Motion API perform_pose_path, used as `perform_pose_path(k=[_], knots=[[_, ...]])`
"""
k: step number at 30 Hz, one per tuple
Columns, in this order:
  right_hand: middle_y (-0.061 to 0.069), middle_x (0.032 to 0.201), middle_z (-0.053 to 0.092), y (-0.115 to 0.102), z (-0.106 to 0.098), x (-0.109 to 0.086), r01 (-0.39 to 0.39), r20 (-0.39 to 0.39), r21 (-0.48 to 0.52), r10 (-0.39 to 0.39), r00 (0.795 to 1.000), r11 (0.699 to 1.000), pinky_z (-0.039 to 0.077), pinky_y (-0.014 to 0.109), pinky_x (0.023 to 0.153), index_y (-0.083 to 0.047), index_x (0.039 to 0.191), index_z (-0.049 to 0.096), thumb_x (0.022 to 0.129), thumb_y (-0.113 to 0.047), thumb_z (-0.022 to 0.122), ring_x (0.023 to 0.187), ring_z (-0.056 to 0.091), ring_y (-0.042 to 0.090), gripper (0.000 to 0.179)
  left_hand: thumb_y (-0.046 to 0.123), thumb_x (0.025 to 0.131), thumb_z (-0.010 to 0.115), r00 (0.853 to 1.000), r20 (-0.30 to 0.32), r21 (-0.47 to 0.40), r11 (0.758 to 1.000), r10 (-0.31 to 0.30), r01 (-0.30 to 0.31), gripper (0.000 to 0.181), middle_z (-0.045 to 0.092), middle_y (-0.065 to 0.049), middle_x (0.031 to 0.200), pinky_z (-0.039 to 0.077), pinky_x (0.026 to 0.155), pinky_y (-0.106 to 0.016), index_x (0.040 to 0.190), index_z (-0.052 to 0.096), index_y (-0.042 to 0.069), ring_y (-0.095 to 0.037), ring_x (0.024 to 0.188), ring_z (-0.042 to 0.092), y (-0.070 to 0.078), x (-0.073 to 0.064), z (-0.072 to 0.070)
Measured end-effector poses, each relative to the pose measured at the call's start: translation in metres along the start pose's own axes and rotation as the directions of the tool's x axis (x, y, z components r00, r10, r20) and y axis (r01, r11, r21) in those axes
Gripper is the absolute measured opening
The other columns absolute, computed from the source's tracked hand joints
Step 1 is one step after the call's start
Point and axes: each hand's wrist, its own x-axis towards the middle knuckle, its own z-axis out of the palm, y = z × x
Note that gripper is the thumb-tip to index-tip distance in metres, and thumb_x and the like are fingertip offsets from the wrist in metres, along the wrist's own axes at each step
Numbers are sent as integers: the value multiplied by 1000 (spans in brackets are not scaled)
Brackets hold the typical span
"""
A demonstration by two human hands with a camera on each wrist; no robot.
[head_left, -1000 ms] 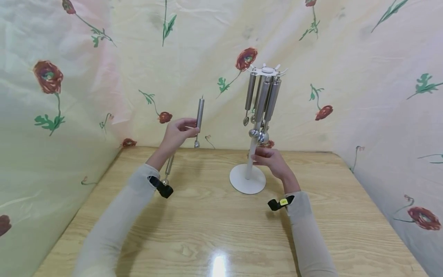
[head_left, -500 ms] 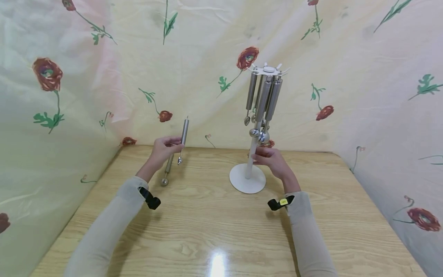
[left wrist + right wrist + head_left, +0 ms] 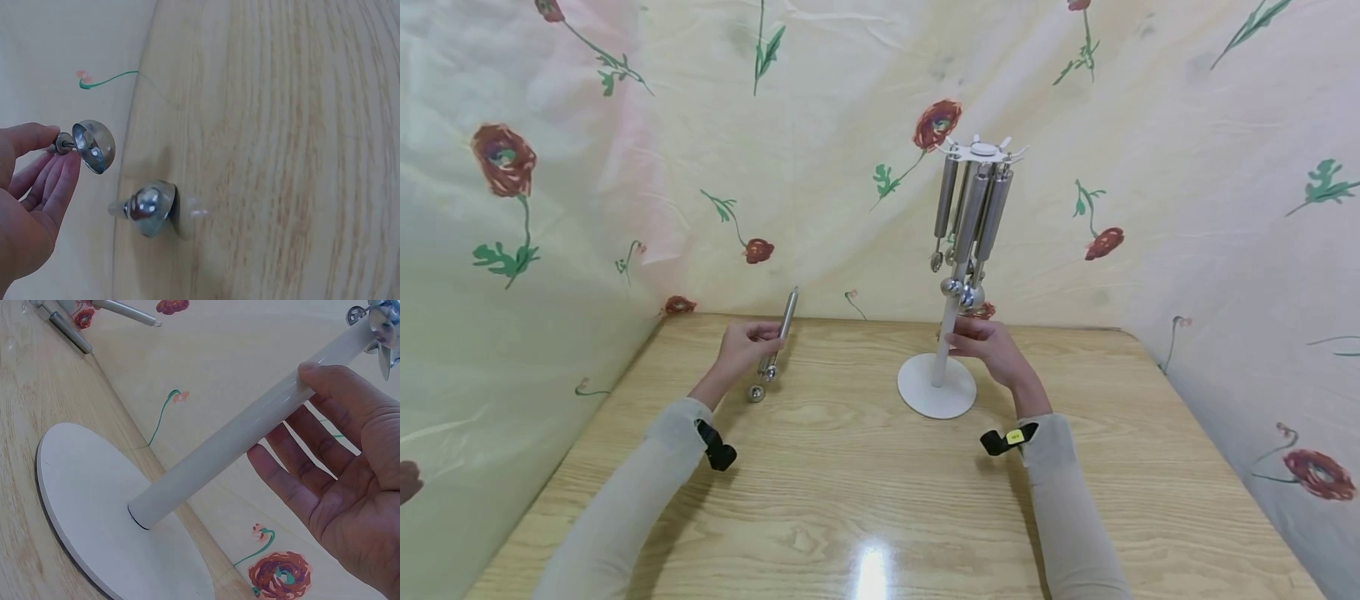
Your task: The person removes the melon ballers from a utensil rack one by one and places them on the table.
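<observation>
My left hand (image 3: 741,350) pinches the handle of a small steel ladle (image 3: 788,312), its handle slanting up and its bowl hanging low. In the left wrist view, thumb and fingers grip it near the bowl (image 3: 107,145). Just below that hand a second small ladle (image 3: 756,393) lies on the table, its handle partly hidden. My right hand (image 3: 992,348) holds the white pole of a utensil stand (image 3: 946,332), thumb on the near side and fingers behind, as the right wrist view shows. Several steel utensils (image 3: 973,218) hang from the stand's hooked top.
The stand's round white base (image 3: 917,392) rests flat on the wooden table (image 3: 850,483). Flower-patterned cloth (image 3: 820,150) rises behind the table and along both sides. Each wrist wears a black camera strap.
My left hand has moved down and left with the ladle, from above the table's back edge to just over the lying ladle. The right hand and the stand stay in place.
</observation>
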Motion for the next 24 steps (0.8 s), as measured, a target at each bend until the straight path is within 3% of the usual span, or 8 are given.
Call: perform_pose_path(k=[7,14,19,24], knots=[[-9,110,74,0,0,-1,0,-7,1,0,1000,1000,61,36,93,14,133,57,99,-8,66,104,71,8,41,0,88,74,997,-22,28,997,-71,72,35,76,-20,101,60,65,-24,122,69,-7,-7,67,67,-9,0,2],[-11,108,74,-1,0,-1,-22,-21,-2,21,1000,1000,58,43,97,14,134,56,99,-6,65,103,72,8,41,0,89,74,987,-32,39,986,-160,162,36,73,-24,106,59,64,-21,122,67,-11,-8,67,67,-14,-3,5],[-13,107,74,-2,0,0,-48,-25,-2,48,999,999,56,46,99,15,136,53,100,-3,62,102,72,6,41,1,86,74,987,-52,81,984,-154,158,35,72,-18,94,56,58,-18,119,69,-10,-7,63,65,-16,-4,8],[-15,105,74,-14,3,-4,-53,-9,-1,53,999,999,59,41,97,16,136,53,99,-2,62,101,71,5,41,2,85,74,991,-59,148,981,-119,126,32,74,-23,94,54,56,-17,115,71,-11,-7,63,66,-20,-4,12]])
